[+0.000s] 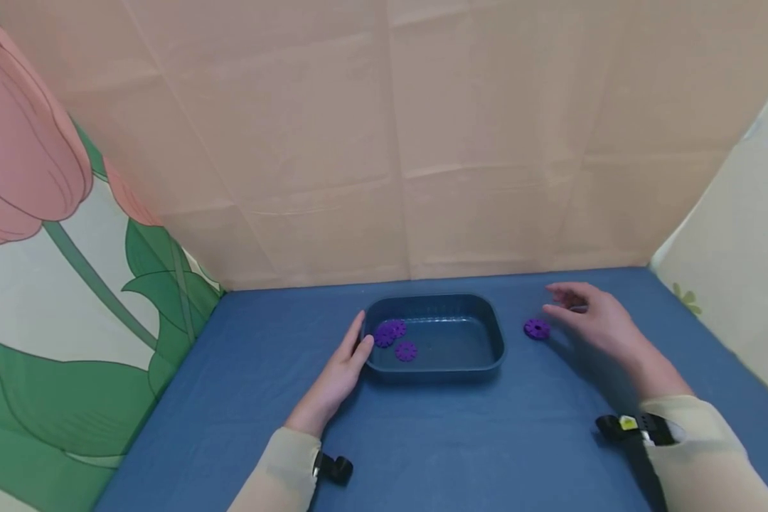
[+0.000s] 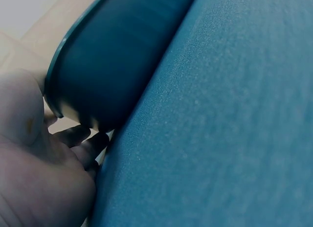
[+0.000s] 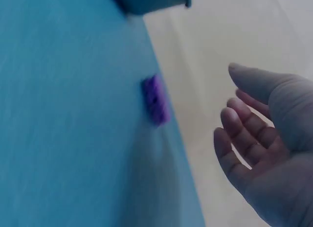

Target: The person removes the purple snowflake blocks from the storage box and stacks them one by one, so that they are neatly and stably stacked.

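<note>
A dark blue plastic tray [image 1: 435, 374] stands on the table, its left end held by my left hand [image 1: 336, 377]. The thumb lies at the rim and the fingers rest along the outer wall; the left wrist view shows these fingers [image 2: 80, 141] against the tray's end [image 2: 112, 56]. Three purple notched discs lie at the left inside, one disc [image 1: 406, 351] apart from the overlapping pair. Another purple disc [image 1: 537, 328] lies on the table right of the tray. Above and to the right of it hovers my right hand [image 1: 592, 316], fingers loosely bent, holding nothing; the right wrist view shows a gap between hand and disc [image 3: 156, 100].
Blue cloth [image 1: 461, 448] covers the table. A beige sheet [image 1: 422, 142] hangs behind its back edge. Printed panels flank the table: a tulip panel [image 1: 70, 299] at left and a pale panel [image 1: 755, 249] at right. Each wrist wears a small black camera.
</note>
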Motion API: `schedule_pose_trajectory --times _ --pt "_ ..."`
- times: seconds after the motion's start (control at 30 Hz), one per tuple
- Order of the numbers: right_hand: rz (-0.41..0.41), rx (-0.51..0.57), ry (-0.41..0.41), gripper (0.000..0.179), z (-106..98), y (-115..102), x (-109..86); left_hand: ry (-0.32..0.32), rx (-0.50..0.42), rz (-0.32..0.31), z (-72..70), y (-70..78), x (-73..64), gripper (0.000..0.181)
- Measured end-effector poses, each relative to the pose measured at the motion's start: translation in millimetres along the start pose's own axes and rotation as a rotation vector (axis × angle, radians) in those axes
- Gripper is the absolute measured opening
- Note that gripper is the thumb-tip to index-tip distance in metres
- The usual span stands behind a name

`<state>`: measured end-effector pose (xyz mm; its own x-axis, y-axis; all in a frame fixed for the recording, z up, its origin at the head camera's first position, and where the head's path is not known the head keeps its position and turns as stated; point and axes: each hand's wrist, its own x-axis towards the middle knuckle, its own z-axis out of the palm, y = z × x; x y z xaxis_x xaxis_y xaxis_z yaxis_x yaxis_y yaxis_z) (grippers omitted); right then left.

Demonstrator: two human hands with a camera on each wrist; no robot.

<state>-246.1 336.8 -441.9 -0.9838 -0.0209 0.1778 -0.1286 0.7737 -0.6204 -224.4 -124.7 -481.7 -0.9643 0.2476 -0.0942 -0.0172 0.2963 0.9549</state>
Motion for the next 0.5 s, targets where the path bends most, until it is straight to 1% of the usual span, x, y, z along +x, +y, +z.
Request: schedule_pose_trajectory --times 0.1,0.2,0.33,0.5 --pt "-0.008 0.025 0.030 0.059 -3.1 -19.9 2.9 0.003 0.003 0.006 0.2 0.7 0.0 0.067" --pt "-0.028 0.030 0.031 0.059 -2.8 -44.3 6.4 0.004 0.005 0.010 0.1 0.6 0.4 0.068" --pt "-0.085 0.047 -0.003 0.054 4.6 -76.5 10.1 0.000 0.003 0.022 0.0 -0.5 0.8 0.070" --pt "-0.169 0.093 -0.063 0.048 24.8 -108.1 13.2 0.002 0.001 0.027 0.3 -1.7 1.6 0.065"
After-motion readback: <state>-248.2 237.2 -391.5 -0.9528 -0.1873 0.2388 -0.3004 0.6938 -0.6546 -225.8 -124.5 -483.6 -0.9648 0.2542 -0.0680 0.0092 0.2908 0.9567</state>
